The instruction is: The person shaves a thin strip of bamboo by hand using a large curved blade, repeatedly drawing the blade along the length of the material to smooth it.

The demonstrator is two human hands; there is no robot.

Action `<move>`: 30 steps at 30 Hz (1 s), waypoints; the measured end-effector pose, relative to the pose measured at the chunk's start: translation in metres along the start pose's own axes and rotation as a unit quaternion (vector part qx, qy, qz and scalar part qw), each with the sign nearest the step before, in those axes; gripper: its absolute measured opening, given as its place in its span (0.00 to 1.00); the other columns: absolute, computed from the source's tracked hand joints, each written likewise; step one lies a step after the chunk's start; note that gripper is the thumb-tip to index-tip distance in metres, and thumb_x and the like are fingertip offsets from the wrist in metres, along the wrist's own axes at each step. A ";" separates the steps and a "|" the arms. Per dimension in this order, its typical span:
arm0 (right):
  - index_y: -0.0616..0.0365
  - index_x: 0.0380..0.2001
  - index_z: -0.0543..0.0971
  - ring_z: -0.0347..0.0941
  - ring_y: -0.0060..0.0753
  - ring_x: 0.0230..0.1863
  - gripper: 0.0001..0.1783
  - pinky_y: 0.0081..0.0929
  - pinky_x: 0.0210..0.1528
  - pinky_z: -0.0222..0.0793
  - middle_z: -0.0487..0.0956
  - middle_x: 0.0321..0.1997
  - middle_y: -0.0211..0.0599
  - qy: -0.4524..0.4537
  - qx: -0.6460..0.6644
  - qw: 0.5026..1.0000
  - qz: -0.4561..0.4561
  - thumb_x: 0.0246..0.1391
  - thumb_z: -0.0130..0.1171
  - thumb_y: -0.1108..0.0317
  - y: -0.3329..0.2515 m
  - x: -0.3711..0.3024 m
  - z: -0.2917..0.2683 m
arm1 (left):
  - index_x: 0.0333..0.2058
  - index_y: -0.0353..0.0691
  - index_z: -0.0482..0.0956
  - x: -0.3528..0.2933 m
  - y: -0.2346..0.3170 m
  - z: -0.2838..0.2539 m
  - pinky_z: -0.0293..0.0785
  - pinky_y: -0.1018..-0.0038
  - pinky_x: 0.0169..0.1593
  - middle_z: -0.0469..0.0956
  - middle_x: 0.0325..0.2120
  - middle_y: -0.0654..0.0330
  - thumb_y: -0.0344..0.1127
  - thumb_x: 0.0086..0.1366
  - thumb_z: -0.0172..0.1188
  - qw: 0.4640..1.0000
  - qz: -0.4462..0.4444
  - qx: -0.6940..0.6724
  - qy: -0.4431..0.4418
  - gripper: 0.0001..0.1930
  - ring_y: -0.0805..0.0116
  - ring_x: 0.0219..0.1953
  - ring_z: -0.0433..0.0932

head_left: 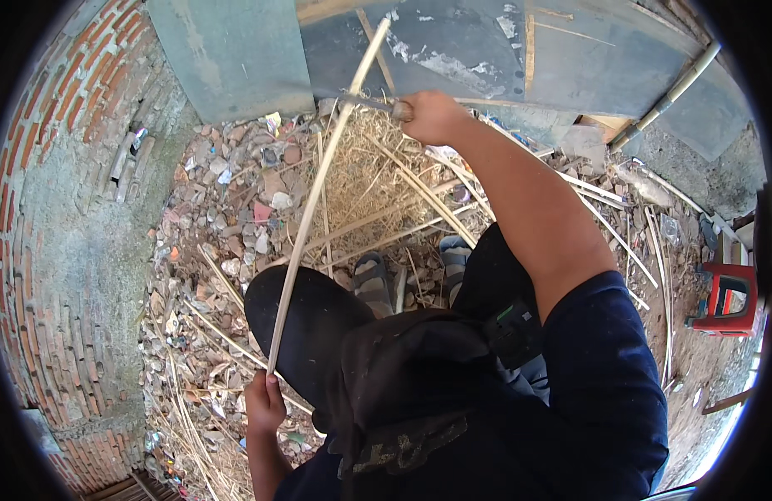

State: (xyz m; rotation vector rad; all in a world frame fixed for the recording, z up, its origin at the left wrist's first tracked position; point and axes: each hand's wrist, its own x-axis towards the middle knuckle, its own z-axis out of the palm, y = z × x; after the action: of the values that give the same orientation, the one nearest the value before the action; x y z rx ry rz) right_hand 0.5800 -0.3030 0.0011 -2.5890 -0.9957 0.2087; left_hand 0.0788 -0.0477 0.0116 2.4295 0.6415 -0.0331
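Observation:
A long pale strip of bamboo [307, 219] slants from beside my left thigh up toward the panels at the back. Its near end is gripped by my left hand [265, 402], thumb laid along it. My right hand [436, 118] is wrapped round the wooden handle of a knife [401, 111], arm stretched forward. The knife's blade, partly blurred, points left and crosses the strip near its far end. Beneath that crossing lies a heap of curly straw-coloured shavings [373, 171].
Rubble [236, 213] and litter cover the ground around my sandalled feet. Several loose bamboo strips [616, 230] lie on both sides. A worn brick wall [77, 225] rises at the left, grey panels [453, 54] stand at the back, and a red plastic stool [727, 301] is at the right.

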 end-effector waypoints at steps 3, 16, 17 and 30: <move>0.52 0.39 0.82 0.80 0.51 0.39 0.13 0.44 0.45 0.76 0.83 0.35 0.47 0.062 0.039 0.995 0.065 0.49 0.58 0.63 0.016 -0.003 -0.004 | 0.26 0.34 0.66 0.001 -0.004 -0.008 0.59 0.68 0.22 0.64 0.12 0.57 0.43 0.76 0.46 1.000 0.013 -0.011 0.008 0.20 0.70 0.17 0.62; 0.54 0.31 0.80 0.80 0.51 0.37 0.09 0.46 0.44 0.75 0.82 0.30 0.45 -0.012 0.023 0.999 -0.030 0.46 0.59 0.64 0.008 -0.014 -0.015 | 0.26 0.35 0.67 -0.044 -0.036 0.004 0.57 0.68 0.23 0.62 0.12 0.59 0.49 0.75 0.46 0.998 -0.027 -0.040 -0.030 0.24 0.72 0.18 0.60; 0.56 0.31 0.79 0.79 0.54 0.36 0.10 0.47 0.43 0.74 0.82 0.29 0.47 0.029 0.060 0.997 0.027 0.45 0.59 0.64 0.023 -0.010 -0.008 | 0.26 0.35 0.67 -0.043 -0.041 0.005 0.58 0.68 0.23 0.63 0.13 0.59 0.50 0.75 0.45 0.998 -0.034 -0.045 -0.027 0.24 0.72 0.18 0.60; 0.51 0.25 0.79 0.79 0.50 0.34 0.06 0.48 0.38 0.73 0.81 0.27 0.42 -0.024 0.002 0.995 -0.093 0.40 0.61 0.65 -0.037 -0.030 -0.015 | 0.35 0.35 0.73 -0.019 0.017 0.017 0.68 0.54 0.26 0.75 0.19 0.46 0.38 0.71 0.48 0.993 0.036 0.060 0.095 0.12 0.40 0.22 0.76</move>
State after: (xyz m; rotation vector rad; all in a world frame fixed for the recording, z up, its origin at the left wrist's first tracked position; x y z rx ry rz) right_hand 0.5388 -0.3022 0.0296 -2.4792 -1.2453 0.2238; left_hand 0.0717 -0.0775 0.0111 2.5918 0.6505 0.1972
